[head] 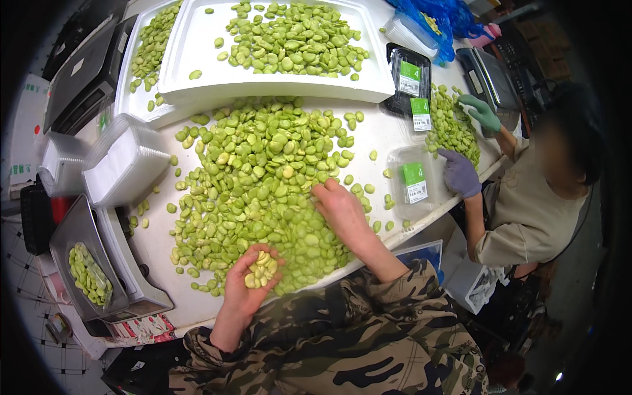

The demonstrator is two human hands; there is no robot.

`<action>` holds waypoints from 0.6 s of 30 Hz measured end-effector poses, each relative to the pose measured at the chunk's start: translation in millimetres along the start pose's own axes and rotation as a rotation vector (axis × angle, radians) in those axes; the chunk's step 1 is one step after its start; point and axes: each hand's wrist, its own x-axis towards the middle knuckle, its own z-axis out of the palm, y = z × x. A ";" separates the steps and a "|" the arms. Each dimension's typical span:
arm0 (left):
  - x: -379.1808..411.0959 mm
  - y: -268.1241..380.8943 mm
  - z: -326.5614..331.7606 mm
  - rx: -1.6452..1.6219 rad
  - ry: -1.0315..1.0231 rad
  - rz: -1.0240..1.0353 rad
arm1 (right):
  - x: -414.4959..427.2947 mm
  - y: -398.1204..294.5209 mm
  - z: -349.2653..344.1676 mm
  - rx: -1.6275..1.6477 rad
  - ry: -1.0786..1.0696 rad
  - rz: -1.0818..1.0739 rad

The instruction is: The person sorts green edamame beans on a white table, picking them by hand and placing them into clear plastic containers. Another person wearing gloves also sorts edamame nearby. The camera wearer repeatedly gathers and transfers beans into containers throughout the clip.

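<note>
A wide heap of shelled green broad beans (256, 182) covers the white table in front of me. My left hand (249, 276), palm up at the heap's near edge, cups several pale yellowish beans (260, 270). On the heap's right side, my right hand (340, 207) reaches down with its fingertips among the beans. Those fingertips are partly hidden, so whether they pinch a bean is unclear.
White foam trays (207, 84) of beans stand behind the heap. To the left are stacked clear plastic containers (126, 163) and a scale (116, 291) bearing a bean pack (90, 276). Labelled packs (412, 180) lie right, beside a gloved co-worker (533, 197) handling another bean pile (454, 128).
</note>
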 end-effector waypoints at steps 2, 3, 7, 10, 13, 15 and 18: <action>0.5 -0.3 -1.8 -0.002 0.011 0.004 | -2.7 1.2 2.2 0.018 0.022 -0.026; -0.1 -2.0 -2.8 -0.009 0.019 0.000 | -5.6 2.4 1.8 0.025 0.026 -0.036; -0.4 -1.7 -4.0 -0.036 0.005 0.021 | -7.5 13.2 -10.1 0.251 0.088 0.045; -0.6 -2.1 -3.7 -0.036 -0.013 0.028 | -5.9 24.2 -26.0 0.368 0.053 0.119; 0.4 -3.3 -2.4 -0.024 -0.012 0.021 | -9.5 23.4 -41.3 0.338 -0.140 -0.018; 0.1 -2.6 0.0 -0.017 0.007 0.018 | -13.4 26.8 -32.6 0.226 -0.176 -0.062; -0.1 -1.2 1.8 -0.004 0.032 0.005 | -14.3 24.5 -24.8 0.108 -0.211 -0.119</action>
